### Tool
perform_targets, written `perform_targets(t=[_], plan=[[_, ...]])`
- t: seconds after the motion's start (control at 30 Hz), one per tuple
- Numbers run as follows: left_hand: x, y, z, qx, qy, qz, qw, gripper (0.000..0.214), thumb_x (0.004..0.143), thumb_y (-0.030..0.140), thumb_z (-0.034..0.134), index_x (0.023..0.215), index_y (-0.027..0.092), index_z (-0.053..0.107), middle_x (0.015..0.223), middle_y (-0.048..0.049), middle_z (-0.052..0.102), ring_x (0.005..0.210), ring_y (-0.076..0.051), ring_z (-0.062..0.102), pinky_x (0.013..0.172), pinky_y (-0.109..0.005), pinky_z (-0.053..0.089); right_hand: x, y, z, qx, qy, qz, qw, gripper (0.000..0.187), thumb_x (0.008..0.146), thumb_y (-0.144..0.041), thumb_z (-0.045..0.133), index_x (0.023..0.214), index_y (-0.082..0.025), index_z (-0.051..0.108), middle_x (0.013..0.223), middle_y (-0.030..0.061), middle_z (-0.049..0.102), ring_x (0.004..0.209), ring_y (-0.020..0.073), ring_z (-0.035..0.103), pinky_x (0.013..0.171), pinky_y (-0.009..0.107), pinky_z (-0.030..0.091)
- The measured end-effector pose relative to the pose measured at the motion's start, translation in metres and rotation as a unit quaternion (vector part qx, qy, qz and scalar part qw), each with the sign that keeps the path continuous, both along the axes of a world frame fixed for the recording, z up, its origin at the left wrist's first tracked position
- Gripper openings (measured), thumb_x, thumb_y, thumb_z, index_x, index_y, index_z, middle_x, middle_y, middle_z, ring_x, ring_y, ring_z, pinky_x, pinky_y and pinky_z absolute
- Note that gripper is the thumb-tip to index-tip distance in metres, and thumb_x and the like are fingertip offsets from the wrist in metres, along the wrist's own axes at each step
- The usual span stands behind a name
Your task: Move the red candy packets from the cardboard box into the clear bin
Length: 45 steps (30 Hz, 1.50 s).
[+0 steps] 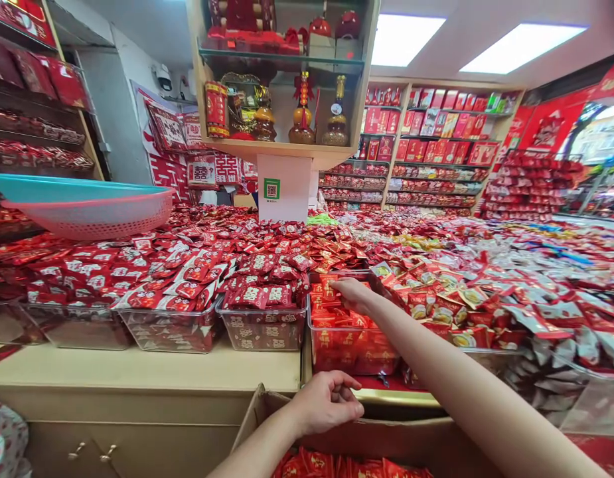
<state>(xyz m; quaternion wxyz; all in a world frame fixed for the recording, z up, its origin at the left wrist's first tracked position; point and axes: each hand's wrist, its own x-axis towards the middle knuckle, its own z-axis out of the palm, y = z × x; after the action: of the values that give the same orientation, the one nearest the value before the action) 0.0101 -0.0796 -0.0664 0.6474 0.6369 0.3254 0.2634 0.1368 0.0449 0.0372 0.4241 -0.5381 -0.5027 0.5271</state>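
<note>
My right hand (355, 295) reaches over a clear plastic bin (354, 348) of bright red packets with gold print. Its fingers are stretched out and touch the red packets (322, 305) on top; the fingertips' undersides are hidden. Lower down, my left hand (329, 401) hovers over the near side of an open cardboard box (386, 435). Those fingers are loosely bent, with a gap to the thumb, and nothing shows between them. More red packets (336, 465) lie inside the box, below my left hand.
Beside the bin stands another bin (261, 328) of dark red packets, with more bins along the counter edge (187, 368). A blue and pink plastic basket (97, 206) rests on packets at the left. A display cabinet (281, 153) rises behind on a white post.
</note>
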Motion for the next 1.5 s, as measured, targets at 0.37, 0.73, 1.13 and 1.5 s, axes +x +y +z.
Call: perform_targets(t=[0.37, 0.73, 1.13, 1.5], plan=[[0.002, -0.001, 0.009, 0.014, 0.019, -0.005, 1.000, 0.033, 0.063, 0.028, 0.059, 0.091, 0.012, 0.053, 0.063, 0.0013, 0.054, 0.059, -0.010, 0.053, 0.060, -0.023, 0.038, 0.003, -0.004, 0.001, -0.009, -0.013, 0.018, 1.000, 0.012, 0.073, -0.020, 0.048, 0.064, -0.016, 0.041, 0.047, -0.0041, 0.042, 0.041, 0.0081, 0.044, 0.041, 0.024, 0.045], [0.003, -0.002, 0.009, 0.013, 0.023, 0.002, 1.000, 0.033, 0.063, 0.030, 0.059, 0.091, 0.013, 0.053, 0.063, 0.0023, 0.052, 0.059, -0.010, 0.054, 0.060, -0.023, 0.038, 0.002, -0.007, -0.002, 0.054, -0.104, 0.036, 0.992, 0.013, 0.066, -0.023, 0.056, 0.061, -0.014, 0.047, 0.047, -0.0049, 0.042, 0.041, 0.0062, 0.040, 0.041, 0.019, 0.037], [0.003, -0.003, 0.010, 0.014, 0.029, 0.006, 0.999, 0.034, 0.063, 0.033, 0.059, 0.091, 0.014, 0.053, 0.060, 0.0012, 0.057, 0.060, -0.011, 0.054, 0.062, -0.024, 0.039, 0.015, -0.006, -0.002, 0.128, -0.322, -0.066, 0.936, 0.022, 0.072, -0.032, 0.046, 0.067, -0.012, 0.056, 0.059, 0.0023, 0.054, 0.057, 0.0118, 0.049, 0.050, 0.021, 0.033], [0.004, -0.002, 0.012, 0.014, 0.023, 0.002, 1.000, 0.034, 0.064, 0.033, 0.059, 0.091, 0.013, 0.052, 0.059, 0.0004, 0.058, 0.060, -0.011, 0.054, 0.063, -0.024, 0.038, 0.014, -0.015, -0.008, 0.153, -0.510, -0.038, 0.846, 0.017, 0.061, -0.010, 0.054, 0.077, -0.011, 0.059, 0.084, 0.0138, 0.061, 0.081, 0.0237, 0.054, 0.066, 0.028, 0.037]])
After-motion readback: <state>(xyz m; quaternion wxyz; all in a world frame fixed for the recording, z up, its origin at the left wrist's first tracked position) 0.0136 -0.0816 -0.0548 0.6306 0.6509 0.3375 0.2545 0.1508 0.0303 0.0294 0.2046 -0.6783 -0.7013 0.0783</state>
